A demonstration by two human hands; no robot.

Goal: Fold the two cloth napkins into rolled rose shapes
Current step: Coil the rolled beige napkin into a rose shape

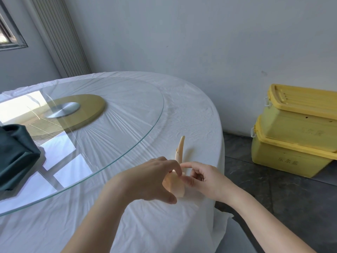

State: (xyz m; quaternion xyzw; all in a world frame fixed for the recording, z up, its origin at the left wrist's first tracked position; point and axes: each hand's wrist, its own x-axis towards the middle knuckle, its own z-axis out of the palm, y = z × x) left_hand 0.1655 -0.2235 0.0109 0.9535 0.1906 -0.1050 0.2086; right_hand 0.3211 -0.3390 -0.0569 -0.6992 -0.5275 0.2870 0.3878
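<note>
A peach cloth napkin (176,186) is rolled into a small upright bundle on the white tablecloth, with one pointed tail (180,147) sticking up behind it. My left hand (155,179) curls over the roll from the left, fingers and thumb around it. From the right, my right hand (206,179) pinches the roll's edge between thumb and forefinger. The hands hide most of the roll. A dark green folded cloth (15,154) lies on the glass at the left edge.
A round glass turntable (127,114) with a gold and silver hub (63,110) covers the middle of the table (191,110). Beside the table on the right, two stacked yellow plastic crates (295,132) stand on the dark floor. The table edge runs close to my right hand.
</note>
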